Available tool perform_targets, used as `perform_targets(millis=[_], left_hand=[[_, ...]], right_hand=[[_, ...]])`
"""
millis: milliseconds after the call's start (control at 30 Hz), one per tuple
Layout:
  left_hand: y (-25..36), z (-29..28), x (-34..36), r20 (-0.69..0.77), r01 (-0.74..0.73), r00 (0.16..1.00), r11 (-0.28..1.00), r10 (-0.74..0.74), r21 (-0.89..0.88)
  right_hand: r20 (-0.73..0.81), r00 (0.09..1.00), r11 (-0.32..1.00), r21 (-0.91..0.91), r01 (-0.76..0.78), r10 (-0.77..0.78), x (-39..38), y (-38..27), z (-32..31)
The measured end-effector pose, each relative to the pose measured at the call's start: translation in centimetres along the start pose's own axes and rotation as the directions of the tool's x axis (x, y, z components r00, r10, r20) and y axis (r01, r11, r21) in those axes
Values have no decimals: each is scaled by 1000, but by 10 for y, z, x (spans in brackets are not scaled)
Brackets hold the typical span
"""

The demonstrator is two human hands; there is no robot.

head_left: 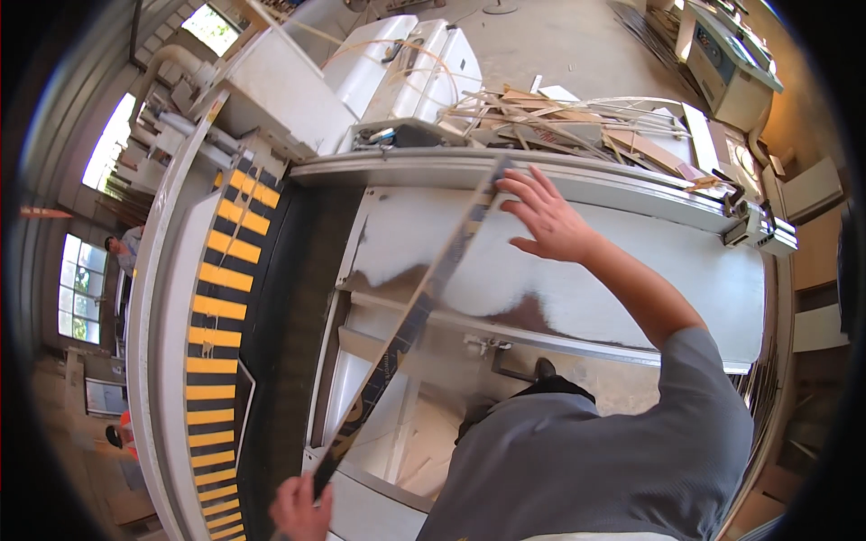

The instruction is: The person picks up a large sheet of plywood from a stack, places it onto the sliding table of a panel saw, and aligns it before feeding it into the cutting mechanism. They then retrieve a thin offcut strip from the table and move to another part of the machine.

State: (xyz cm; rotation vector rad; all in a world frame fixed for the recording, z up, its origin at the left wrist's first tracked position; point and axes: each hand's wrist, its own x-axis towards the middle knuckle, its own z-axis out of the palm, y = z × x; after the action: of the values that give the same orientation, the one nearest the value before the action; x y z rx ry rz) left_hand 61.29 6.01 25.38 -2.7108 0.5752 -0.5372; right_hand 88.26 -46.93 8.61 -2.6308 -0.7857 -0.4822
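Note:
A long, narrow board strip [401,338], dark with pale printed markings along its face, slants from lower left up to the far middle. Its near end is in my left hand [302,516], whose fingers close around it at the lower edge of the view. Up at the far end, my right hand [544,221] has its fingers stretched out and apart. Its fingertips are at the strip's edge, and whether they press on it I cannot tell. Below the strip is the worn metal table [613,270] of a large machine, with a long fence rail [622,180] at its far side.
A yellow-and-black striped guard [219,361] runs down the left. Beyond the rail lies a heap of wood offcuts [577,126]. White machine housings [397,68] stand at the back, and a clamp-like stop [753,225] sits at the rail's right end. Two people are far left.

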Motion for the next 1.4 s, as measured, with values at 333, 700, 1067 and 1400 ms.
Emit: perform_targets(millis=[333, 700, 1067, 1400], left_hand=[[119, -79, 283, -379, -867, 483, 492, 790, -79], [422, -96, 432, -622, -940, -340, -263, 706, 216], [437, -42, 388, -833, -918, 211, -188, 512, -349], [146, 259, 79, 245, 206, 969, 610, -20, -765]], right_hand=[[-460, 491, 537, -36, -843, 740, -384, -28, -144], [-164, -549, -176, 840, -514, 820, -618, -350, 10], [-573, -281, 629, 754, 189, 770, -412, 218, -297], [-723, 252, 735, 490, -469, 643, -124, 246, -190]])
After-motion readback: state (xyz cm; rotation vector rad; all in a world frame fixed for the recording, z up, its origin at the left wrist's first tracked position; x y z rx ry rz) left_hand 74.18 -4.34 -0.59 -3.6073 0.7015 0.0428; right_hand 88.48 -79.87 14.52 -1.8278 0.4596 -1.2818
